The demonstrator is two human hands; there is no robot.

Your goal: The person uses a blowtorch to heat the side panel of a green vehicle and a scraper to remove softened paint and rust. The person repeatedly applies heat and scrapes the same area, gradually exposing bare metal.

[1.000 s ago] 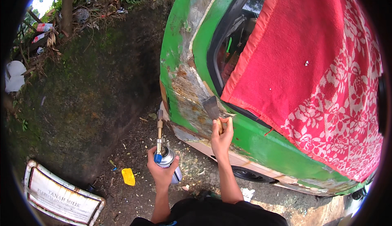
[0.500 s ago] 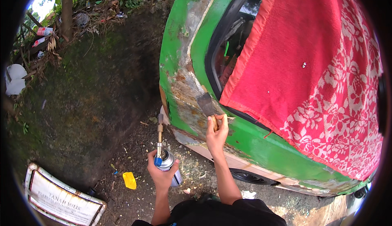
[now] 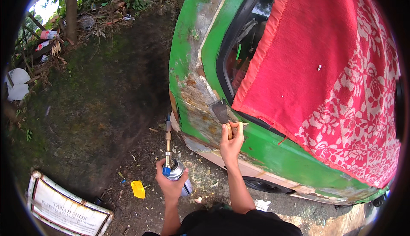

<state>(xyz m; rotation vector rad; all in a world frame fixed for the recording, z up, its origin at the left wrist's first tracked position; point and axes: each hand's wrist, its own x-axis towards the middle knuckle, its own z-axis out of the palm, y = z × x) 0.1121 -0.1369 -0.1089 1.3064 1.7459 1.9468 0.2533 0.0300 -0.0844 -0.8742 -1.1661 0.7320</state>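
Observation:
My left hand (image 3: 171,185) is wrapped round the gas canister (image 3: 186,186) of a blowtorch. The torch's metal nozzle (image 3: 168,134) points up and away, with a blue knob at its base and a faint bluish flame at its tip. In my right hand (image 3: 231,146) a putty knife (image 3: 221,110) is gripped by its wooden handle. Its blade lies at the scraped corner of a green car body (image 3: 273,144), just beside the window. Bare metal, rust and old filler (image 3: 203,103) show there amid the green paint.
A red floral blanket (image 3: 307,61) covers the car's window and roof. Mossy ground (image 3: 98,108) rises at left. A rusty-framed white sign (image 3: 68,206) lies lower left, near a yellow scrap (image 3: 138,189). A wheel (image 3: 265,185) shows under the car. A tree trunk (image 3: 71,14) stands far left.
The putty knife and my right hand have shifted slightly right and nearer me. A faint bluish flame now shows at the torch tip. The whole view has shifted a little.

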